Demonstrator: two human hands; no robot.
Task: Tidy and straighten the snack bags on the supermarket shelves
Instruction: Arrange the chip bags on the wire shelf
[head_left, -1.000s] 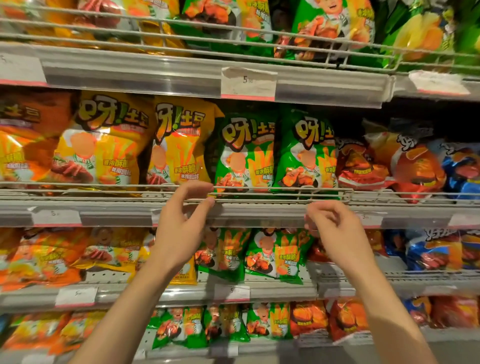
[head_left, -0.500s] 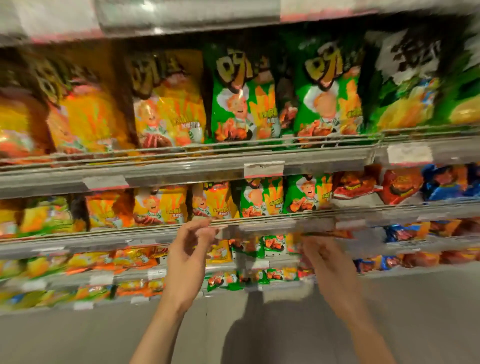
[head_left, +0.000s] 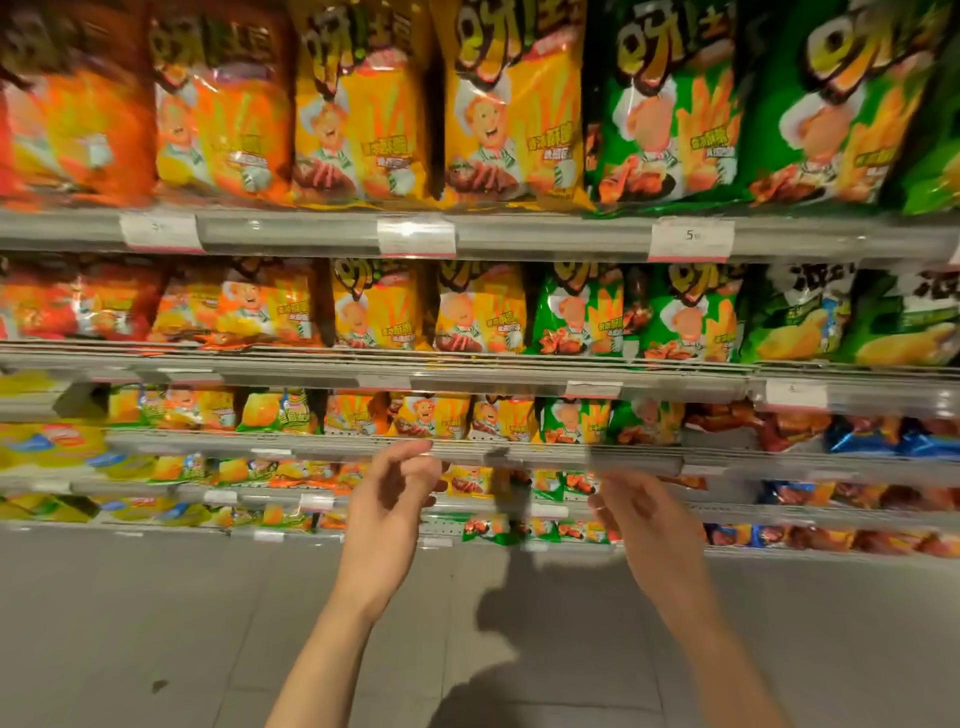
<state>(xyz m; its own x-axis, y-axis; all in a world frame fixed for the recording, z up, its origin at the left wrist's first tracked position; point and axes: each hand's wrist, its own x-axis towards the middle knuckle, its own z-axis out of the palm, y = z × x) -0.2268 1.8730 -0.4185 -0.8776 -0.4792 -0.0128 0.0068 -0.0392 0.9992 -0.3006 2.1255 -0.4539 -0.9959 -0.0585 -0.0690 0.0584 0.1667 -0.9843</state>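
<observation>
Rows of snack bags fill several shelves. Big yellow bags (head_left: 509, 119) and green bags (head_left: 670, 114) stand upright on the top shelf, with smaller yellow bags (head_left: 478, 312) and green bags (head_left: 576, 317) one shelf down. My left hand (head_left: 392, 501) hovers in front of the third shelf's rail (head_left: 545, 454), fingers loosely curled, holding nothing. My right hand (head_left: 641, 512) is beside it, just under the same rail, fingers relaxed and empty. Small yellow bags (head_left: 431, 418) and green bags (head_left: 574, 423) sit behind that rail. The picture is blurred by motion.
Orange bags (head_left: 223, 114) stand at the upper left, red and blue bags (head_left: 857, 434) at the lower right. White price tags (head_left: 691, 239) hang on the shelf edges. A grey tiled floor (head_left: 156, 623) lies below the lowest shelves.
The view has swung upward, so higher shelves with bigger bags now fill the frame. Both hands sit lower in the picture and have come off the rail they touched.
</observation>
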